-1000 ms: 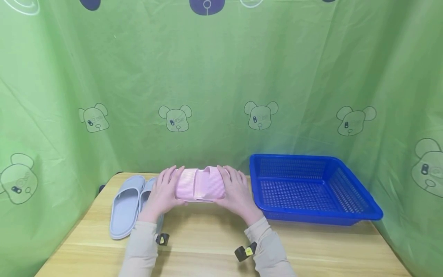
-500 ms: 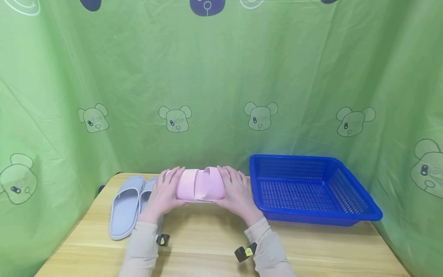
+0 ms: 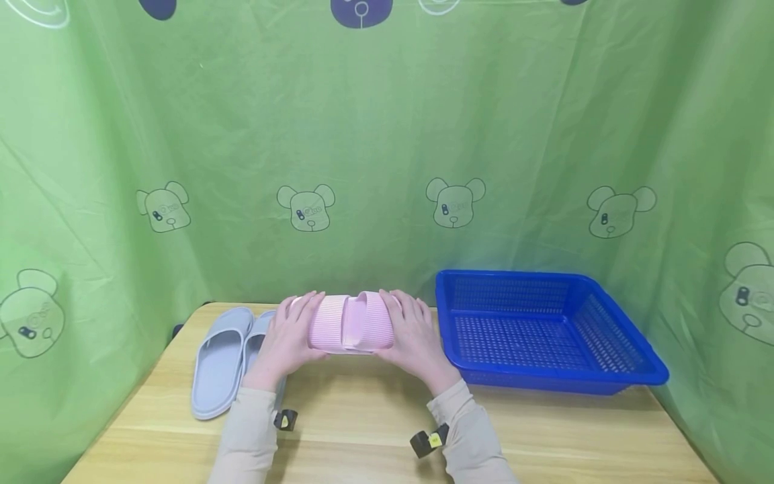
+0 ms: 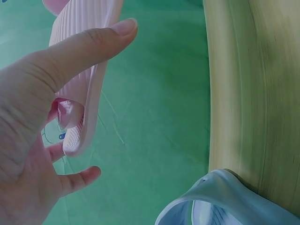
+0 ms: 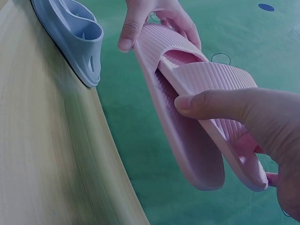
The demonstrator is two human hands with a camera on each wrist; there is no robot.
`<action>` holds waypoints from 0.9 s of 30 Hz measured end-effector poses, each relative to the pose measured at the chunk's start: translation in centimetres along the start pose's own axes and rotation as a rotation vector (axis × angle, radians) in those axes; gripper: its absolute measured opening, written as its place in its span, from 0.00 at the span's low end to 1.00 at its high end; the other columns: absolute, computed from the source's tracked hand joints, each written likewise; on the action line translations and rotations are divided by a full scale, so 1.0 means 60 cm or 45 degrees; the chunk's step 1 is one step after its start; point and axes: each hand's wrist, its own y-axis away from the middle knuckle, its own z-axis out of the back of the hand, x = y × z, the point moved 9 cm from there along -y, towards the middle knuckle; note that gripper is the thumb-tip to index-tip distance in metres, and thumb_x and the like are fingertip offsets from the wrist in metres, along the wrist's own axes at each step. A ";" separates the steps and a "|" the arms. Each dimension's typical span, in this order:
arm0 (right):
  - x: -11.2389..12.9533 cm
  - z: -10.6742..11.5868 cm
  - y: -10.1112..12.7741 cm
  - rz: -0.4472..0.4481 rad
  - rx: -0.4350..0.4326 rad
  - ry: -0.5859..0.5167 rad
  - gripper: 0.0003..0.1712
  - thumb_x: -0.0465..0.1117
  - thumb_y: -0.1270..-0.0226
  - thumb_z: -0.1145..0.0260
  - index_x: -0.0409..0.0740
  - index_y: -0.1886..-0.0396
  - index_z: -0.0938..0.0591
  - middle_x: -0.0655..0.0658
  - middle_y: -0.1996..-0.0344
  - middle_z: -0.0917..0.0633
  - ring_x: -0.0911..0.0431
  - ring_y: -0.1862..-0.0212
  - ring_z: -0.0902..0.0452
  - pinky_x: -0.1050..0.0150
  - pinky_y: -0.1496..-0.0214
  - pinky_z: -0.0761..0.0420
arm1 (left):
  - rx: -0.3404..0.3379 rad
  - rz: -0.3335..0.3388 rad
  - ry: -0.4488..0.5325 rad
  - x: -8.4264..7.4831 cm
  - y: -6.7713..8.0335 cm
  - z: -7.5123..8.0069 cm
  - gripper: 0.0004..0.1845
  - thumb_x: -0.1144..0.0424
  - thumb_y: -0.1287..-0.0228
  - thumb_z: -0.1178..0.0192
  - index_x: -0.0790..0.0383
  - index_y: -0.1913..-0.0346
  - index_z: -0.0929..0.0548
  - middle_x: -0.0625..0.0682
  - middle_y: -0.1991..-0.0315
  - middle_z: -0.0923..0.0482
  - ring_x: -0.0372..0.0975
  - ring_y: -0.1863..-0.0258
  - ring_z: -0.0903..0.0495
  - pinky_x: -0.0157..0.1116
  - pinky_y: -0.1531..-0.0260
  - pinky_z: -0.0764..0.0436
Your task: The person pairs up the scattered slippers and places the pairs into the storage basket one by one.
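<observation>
Both hands hold a pair of pink slippers with ribbed straps, up over the back part of the table. The left hand [image 3: 284, 339] grips the left pink slipper [image 3: 329, 324], thumb along its near side and fingers over the strap. The right hand [image 3: 414, 339] grips the right pink slipper [image 3: 377, 321] the same way. In the right wrist view the two pink slippers [image 5: 215, 77] overlap, lying in opposite directions. Beside the left forearm a grey-blue slipper [image 3: 218, 370] rests on the table; its mate [image 3: 256, 336] is partly hidden behind the left hand.
A blue perforated plastic basket [image 3: 553, 380] stands at the right of the wooden table [image 3: 357, 430]. Green curtain [image 3: 375, 134] with bear-head prints hangs behind and at both sides. Each sleeve carries a small black wrist mount [image 3: 429, 440].
The left pink slipper has shifted very slightly to the right. Both hands keep their hold and almost the same place; the grey-blue slippers and the basket have not moved.
</observation>
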 end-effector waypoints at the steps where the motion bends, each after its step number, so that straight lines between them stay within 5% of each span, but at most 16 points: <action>1: 0.000 0.000 0.000 -0.001 0.000 -0.002 0.65 0.61 0.66 0.18 0.50 0.27 0.40 0.41 0.36 0.29 0.47 0.34 0.35 0.43 0.26 0.38 | -0.002 -0.003 -0.001 -0.001 0.000 0.000 0.64 0.49 0.73 0.17 0.47 0.26 0.41 0.51 0.28 0.36 0.57 0.32 0.39 0.62 0.39 0.30; 27: 0.004 0.004 0.001 0.004 -0.012 -0.014 0.64 0.59 0.66 0.18 0.49 0.27 0.38 0.41 0.37 0.29 0.46 0.34 0.34 0.42 0.27 0.37 | -0.032 -0.036 -0.008 -0.012 -0.002 0.002 0.63 0.49 0.75 0.16 0.47 0.27 0.38 0.52 0.31 0.34 0.57 0.35 0.37 0.60 0.41 0.27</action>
